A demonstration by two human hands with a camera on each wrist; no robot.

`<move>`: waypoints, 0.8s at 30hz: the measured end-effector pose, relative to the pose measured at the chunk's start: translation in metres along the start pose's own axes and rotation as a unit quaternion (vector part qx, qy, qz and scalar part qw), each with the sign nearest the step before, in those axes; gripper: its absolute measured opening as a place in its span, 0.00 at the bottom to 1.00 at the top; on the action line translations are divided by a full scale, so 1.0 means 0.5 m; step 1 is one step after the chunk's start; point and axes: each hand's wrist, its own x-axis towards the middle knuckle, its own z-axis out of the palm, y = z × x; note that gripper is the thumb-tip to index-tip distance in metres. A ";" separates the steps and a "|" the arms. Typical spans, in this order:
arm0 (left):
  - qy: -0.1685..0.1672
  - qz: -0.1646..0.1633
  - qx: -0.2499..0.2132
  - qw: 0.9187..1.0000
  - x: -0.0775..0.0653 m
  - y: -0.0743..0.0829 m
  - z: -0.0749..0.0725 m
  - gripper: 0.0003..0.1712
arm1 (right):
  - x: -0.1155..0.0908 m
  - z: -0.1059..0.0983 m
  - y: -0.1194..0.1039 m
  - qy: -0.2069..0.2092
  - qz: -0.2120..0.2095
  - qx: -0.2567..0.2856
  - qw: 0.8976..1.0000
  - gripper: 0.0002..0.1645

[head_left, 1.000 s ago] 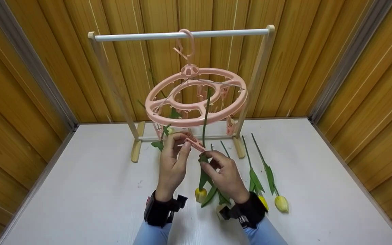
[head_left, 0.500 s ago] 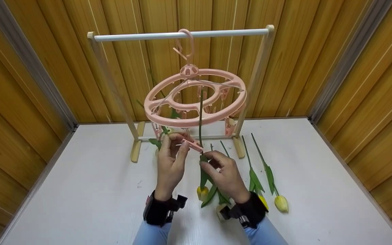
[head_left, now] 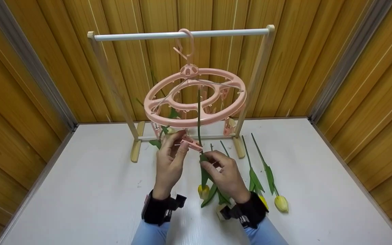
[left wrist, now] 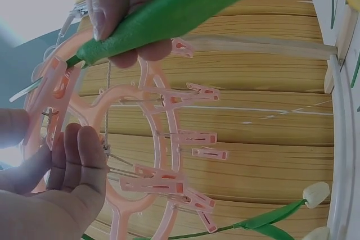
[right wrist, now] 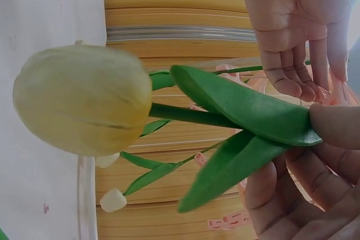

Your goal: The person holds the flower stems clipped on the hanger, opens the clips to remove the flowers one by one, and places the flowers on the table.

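With thumb and fingers, my left hand pinches a pink clothespin that hangs from the round pink hanger. My right hand holds a yellow tulip by its stem near the leaves, bloom down and stem up. In the left wrist view the clothespin lies across the stem, just above the leaf; whether its jaws grip the stem I cannot tell. The right wrist view shows the bloom large, with the right fingers at the leaf base.
The hanger hooks over the white bar of a wooden stand. Several pink clothespins dangle below its ring. Pale tulips hang at the left side. More tulips lie on the white table to the right.
The tulip stem has shifted left, up against the clothespin, and stands more upright. My left hand has moved slightly left with the clothespin, which now lies flatter.
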 end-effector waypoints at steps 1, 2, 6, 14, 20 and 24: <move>-0.002 -0.001 0.000 1.000 0.001 0.000 0.000 0.18 | 0.000 0.000 0.000 0.000 -0.001 0.000 1.000 0.08; -0.003 -0.004 -0.001 1.000 0.001 0.000 -0.001 0.18 | 0.000 0.000 0.000 0.000 0.000 -0.002 1.000 0.08; -0.007 -0.013 -0.006 1.000 0.002 0.001 -0.002 0.16 | 0.001 -0.002 0.000 -0.001 0.002 -0.008 1.000 0.09; -0.007 -0.006 -0.015 1.000 0.002 0.000 -0.003 0.16 | 0.002 -0.004 0.000 0.003 0.002 -0.017 1.000 0.10; -0.006 -0.018 -0.037 0.999 0.001 0.002 -0.005 0.16 | 0.002 -0.003 0.001 0.007 0.003 -0.013 1.000 0.09; -0.005 -0.023 -0.047 0.999 0.000 0.003 -0.005 0.17 | 0.002 -0.003 0.000 0.007 0.005 -0.009 1.000 0.09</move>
